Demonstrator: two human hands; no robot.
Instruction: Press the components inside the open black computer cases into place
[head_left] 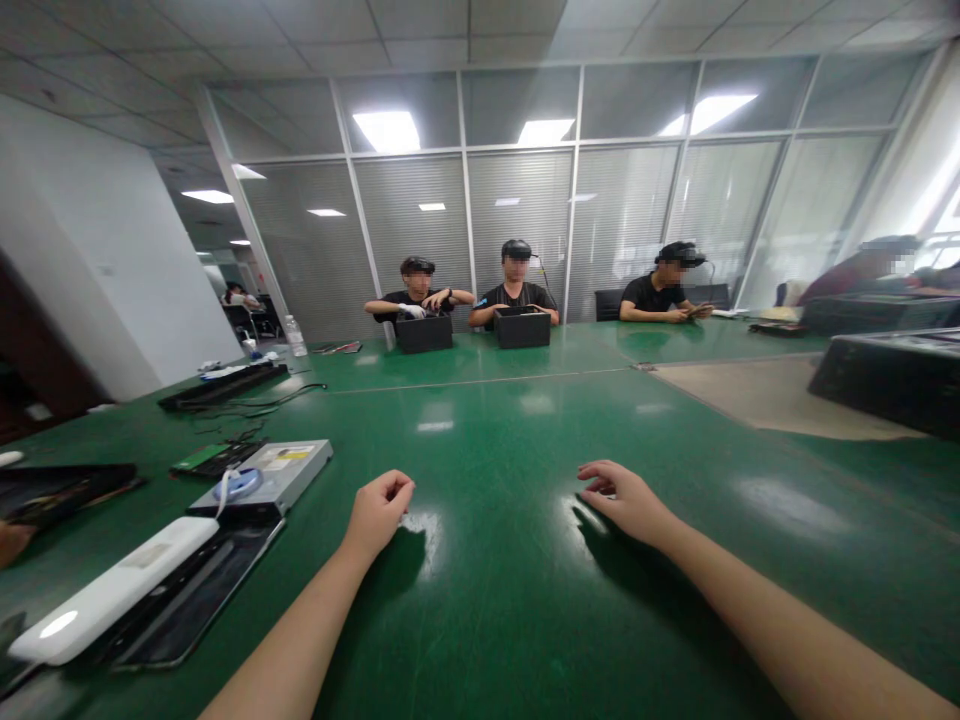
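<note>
My left hand [381, 512] hovers over the green table [495, 610], its fingers curled in to the thumb and nothing showing in them. To the right, my right hand [624, 500] is held above the same surface with fingers bent and apart, holding nothing. Nearest to my left hand is a silver optical disc drive [304, 470], with a blue and white round item [240, 484] on top. Beside the drive lie a white power strip [124, 585] and a flat black panel [202, 600].
A green circuit board [206, 457] and black cables [277, 402] lie farther left. Black boxes [523, 328] stand before co-workers across the table. On the right, a large black case [892, 375] rests on brown sheeting [742, 395]. Another person's hand [13, 542] shows at the left edge.
</note>
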